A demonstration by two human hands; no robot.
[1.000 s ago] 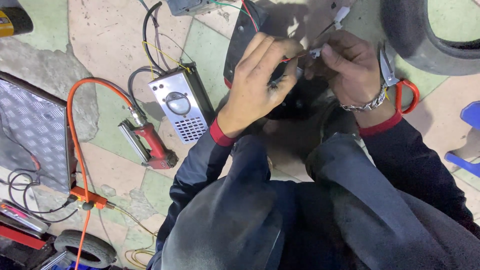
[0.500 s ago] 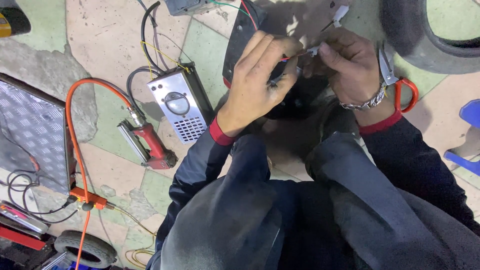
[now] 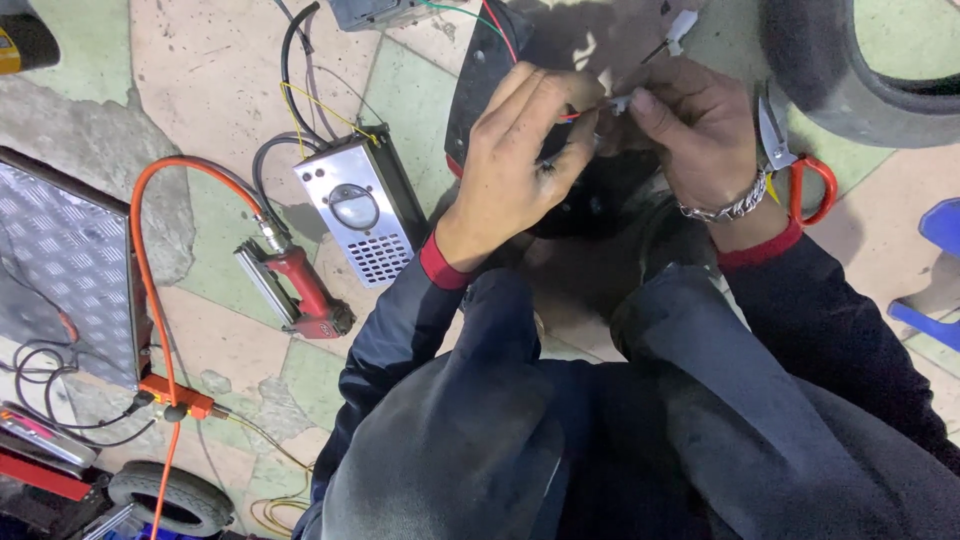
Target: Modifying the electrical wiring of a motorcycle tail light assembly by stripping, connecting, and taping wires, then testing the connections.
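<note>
My left hand (image 3: 520,150) and my right hand (image 3: 690,135) meet over a black panel (image 3: 485,75) on the floor. Both pinch a small white connector (image 3: 618,102) with thin red wire (image 3: 572,116) running into it. The left fingers hold the wire side, the right fingers hold the connector. A metal bracelet (image 3: 735,208) circles my right wrist. Red and green wires (image 3: 500,22) run along the black panel toward a grey box at the top edge. Another small white connector (image 3: 680,25) lies on the floor beyond my hands.
A silver boxed unit (image 3: 355,205) with cables sits left of my hands. A red pneumatic tool (image 3: 300,290) on an orange hose (image 3: 140,260) lies further left, beside a checker-plate case (image 3: 60,270). Red-handled snips (image 3: 800,170) lie at right by a dark tyre (image 3: 850,70). A small wheel (image 3: 170,495) sits bottom left.
My hands stay together on the connector and wire; only the fingers shift slightly. Nothing else has moved.
</note>
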